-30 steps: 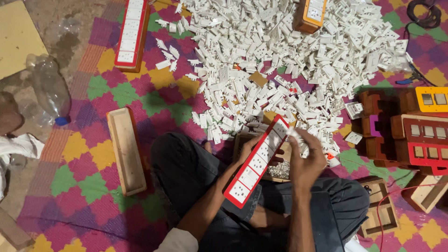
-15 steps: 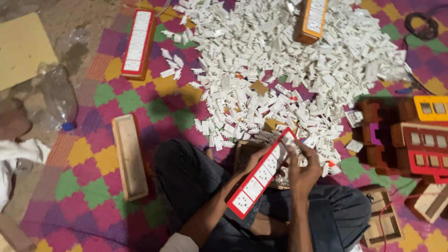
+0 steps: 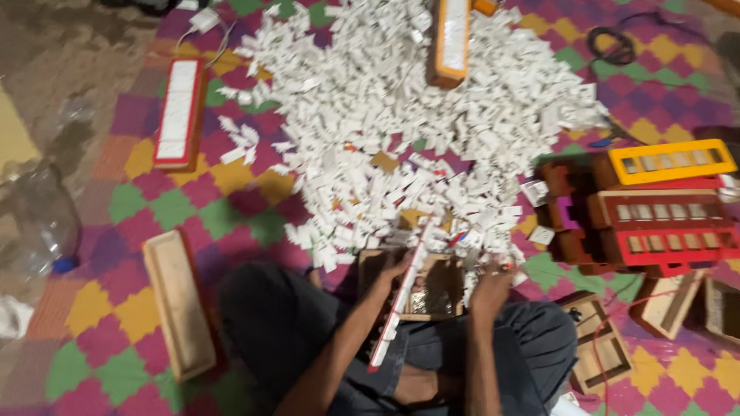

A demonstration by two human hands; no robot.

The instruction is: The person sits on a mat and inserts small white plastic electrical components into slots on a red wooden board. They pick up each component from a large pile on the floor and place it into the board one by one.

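White plastic pieces (image 3: 401,115) lie heaped in a wide pile on the chequered mat (image 3: 231,200), and you sit at the near edge of that pile with your legs folded. Your left hand (image 3: 391,271) closes around the upper part of a long red-edged strip of white sockets (image 3: 401,296), which stands on edge and slants from the foot of the pile down across your lap. Your right hand (image 3: 493,286) sits just right of the strip, fingers curled; the blur keeps me from telling whether it grips anything. Under both hands, between the pile and your knees, rests a small open wooden box (image 3: 439,289).

Left of the pile lies a second red-framed socket strip (image 3: 179,114) flat on the mat, and nearer you an empty wooden tray (image 3: 179,304). On top of the pile's far side stands an orange-sided strip (image 3: 451,38). Right of the pile, red and yellow frames (image 3: 663,204) are stacked, with more wooden boxes (image 3: 597,350) in front of them.
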